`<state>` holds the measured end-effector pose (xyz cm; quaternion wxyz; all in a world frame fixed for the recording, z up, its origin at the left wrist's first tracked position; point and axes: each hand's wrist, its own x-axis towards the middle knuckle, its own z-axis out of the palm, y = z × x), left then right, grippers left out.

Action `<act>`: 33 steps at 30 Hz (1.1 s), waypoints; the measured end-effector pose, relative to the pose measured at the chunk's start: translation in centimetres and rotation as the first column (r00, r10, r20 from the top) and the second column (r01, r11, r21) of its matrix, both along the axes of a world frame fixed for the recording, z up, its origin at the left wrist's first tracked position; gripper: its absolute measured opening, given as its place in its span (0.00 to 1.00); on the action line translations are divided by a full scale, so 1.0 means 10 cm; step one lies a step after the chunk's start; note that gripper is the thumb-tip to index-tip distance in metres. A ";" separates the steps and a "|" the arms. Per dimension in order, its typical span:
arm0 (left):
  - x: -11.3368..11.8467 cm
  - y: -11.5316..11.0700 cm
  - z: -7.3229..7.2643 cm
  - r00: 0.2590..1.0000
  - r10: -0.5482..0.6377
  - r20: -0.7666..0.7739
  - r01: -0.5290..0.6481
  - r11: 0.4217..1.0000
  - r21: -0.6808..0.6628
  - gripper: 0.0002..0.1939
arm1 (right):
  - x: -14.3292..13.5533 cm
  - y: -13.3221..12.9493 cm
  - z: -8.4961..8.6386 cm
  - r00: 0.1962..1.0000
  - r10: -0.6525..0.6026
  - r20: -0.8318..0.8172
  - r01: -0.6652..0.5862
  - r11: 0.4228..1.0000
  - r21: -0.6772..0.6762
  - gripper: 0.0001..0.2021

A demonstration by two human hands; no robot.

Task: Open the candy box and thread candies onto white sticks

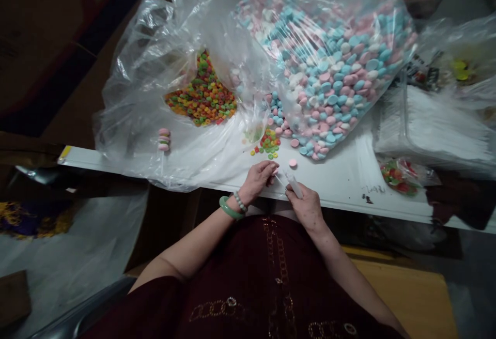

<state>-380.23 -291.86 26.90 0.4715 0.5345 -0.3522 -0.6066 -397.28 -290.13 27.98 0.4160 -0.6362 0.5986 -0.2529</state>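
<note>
At the table's front edge my left hand (260,178), with a green bangle and beads on its wrist, is closed in a pinch on a small pink piece (275,172). A thin white stick (282,178) runs from beside that piece toward my right hand (306,203). My right hand is closed around several white sticks (295,187); the exact number is hard to make out. Just beyond my hands lie a loose pink disc (293,163) and a small heap of coloured rings (268,143). A pink-and-green stack on a stick (164,140) rests at the left.
A large clear bag (329,65) of pink, blue and white pieces fills the back. Left of it, an opened plastic bag (135,70) holds coloured rings (205,98). At the right are a container of white sticks (445,127) and a small bag of red-green pieces (405,176).
</note>
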 end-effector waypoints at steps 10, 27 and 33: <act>-0.29 0.20 -0.08 0.784 -0.009 0.621 0.085 0.992 -0.094 0.15 | 0.09 -0.05 -0.11 0.997 -0.041 -0.058 0.044 0.998 0.043 0.08; 0.07 -0.05 -0.06 0.347 -0.053 0.936 0.198 0.980 -0.018 0.13 | 0.04 -0.18 -0.31 0.903 -0.354 0.244 0.258 0.900 0.351 0.16; 0.07 -0.32 -0.09 0.272 -0.070 0.960 0.273 0.962 -0.007 0.08 | 0.05 -0.18 -0.26 0.877 -0.398 0.271 0.285 0.883 0.374 0.13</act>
